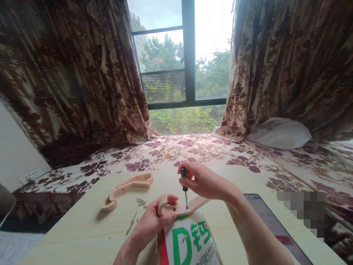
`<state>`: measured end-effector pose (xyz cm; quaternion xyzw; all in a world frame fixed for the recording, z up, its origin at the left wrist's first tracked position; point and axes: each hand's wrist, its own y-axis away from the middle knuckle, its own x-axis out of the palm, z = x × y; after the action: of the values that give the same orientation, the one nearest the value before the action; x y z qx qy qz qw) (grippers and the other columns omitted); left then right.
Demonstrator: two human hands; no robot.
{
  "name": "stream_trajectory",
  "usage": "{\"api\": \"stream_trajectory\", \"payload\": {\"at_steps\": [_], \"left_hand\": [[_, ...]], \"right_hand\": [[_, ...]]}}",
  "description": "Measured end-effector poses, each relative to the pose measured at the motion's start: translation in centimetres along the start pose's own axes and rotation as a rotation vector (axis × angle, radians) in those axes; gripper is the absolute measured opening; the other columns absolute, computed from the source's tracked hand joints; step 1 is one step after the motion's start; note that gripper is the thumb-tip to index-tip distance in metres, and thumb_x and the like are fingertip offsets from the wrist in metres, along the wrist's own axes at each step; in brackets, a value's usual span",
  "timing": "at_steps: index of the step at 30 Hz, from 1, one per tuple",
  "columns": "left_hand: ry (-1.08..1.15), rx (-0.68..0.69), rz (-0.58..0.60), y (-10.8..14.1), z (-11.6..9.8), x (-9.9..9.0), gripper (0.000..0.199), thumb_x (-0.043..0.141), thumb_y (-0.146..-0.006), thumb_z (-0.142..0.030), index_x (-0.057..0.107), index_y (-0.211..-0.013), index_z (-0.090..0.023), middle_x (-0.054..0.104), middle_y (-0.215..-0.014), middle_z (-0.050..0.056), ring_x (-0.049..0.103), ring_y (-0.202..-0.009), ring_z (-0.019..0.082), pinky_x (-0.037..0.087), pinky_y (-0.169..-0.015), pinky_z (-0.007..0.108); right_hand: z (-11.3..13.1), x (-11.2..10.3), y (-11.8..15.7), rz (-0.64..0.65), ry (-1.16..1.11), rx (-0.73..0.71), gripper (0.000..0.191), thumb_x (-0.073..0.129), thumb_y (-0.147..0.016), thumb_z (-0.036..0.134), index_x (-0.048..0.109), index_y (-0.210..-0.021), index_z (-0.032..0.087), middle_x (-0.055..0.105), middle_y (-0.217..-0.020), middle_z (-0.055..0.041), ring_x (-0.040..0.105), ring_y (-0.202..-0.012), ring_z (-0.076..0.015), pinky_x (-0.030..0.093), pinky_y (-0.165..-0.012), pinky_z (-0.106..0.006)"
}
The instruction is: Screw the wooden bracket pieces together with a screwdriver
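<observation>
My right hand (202,180) grips the black handle of a small screwdriver (184,180), fingers closed round it. The screwdriver stands nearly upright, its tip on a screw in a curved, light wooden piece (180,210). My left hand (157,217) holds the hooked left end of that piece, thumb in front and fingers behind. Beneath the wood is a white drink package (190,239) with large green lettering. Another curved wooden part (127,189) with several small holes or screws lies to the left on the pale wooden table (82,228).
Several loose screws (141,202) lie left of the package, with a thin metal piece (131,223) nearer me. A tablet (273,224) rests at the right under my forearm. Beyond the table are a flower-patterned cover (176,151), a white plastic bag (280,133), curtains (110,73) and a window.
</observation>
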<state>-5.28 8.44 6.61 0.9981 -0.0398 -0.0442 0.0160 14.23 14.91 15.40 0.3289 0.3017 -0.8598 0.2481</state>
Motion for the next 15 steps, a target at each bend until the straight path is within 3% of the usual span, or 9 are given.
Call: {"api": "stream_trajectory", "payload": {"at_steps": [8,12,15], "left_hand": [[-0.032,0.005,0.016,-0.1,-0.1,0.0,0.042,0.076,-0.061,-0.041,0.06,-0.093,-0.017,0.058,-0.075,-0.004,0.045,-0.065,0.007,0.034,-0.058,0.017],[-0.04,0.015,0.026,0.1,0.0,0.0,0.041,0.076,-0.062,-0.041,0.06,-0.092,-0.017,0.053,-0.071,-0.005,0.042,-0.062,0.006,0.032,-0.055,0.016],[-0.039,0.016,0.025,-0.1,0.2,0.0,0.04,0.075,-0.064,-0.041,0.059,-0.093,-0.018,0.054,-0.073,-0.005,0.044,-0.064,0.007,0.035,-0.057,0.016]], "right_hand": [[-0.4,-1.6,0.6,0.11,0.001,0.042,0.011,0.05,-0.084,0.02,0.055,-0.094,0.018,0.059,-0.074,-0.0003,0.05,-0.064,-0.0113,0.038,-0.059,-0.024],[-0.3,-1.2,0.5,0.084,-0.007,0.018,0.018,0.049,-0.084,0.02,0.055,-0.101,0.018,0.058,-0.074,0.0005,0.049,-0.062,-0.0105,0.037,-0.058,-0.024],[0.1,-0.4,0.3,0.09,-0.031,-0.023,0.014,0.051,-0.082,0.022,0.054,-0.096,0.019,0.058,-0.075,0.0007,0.049,-0.063,-0.0106,0.036,-0.057,-0.023]]}}
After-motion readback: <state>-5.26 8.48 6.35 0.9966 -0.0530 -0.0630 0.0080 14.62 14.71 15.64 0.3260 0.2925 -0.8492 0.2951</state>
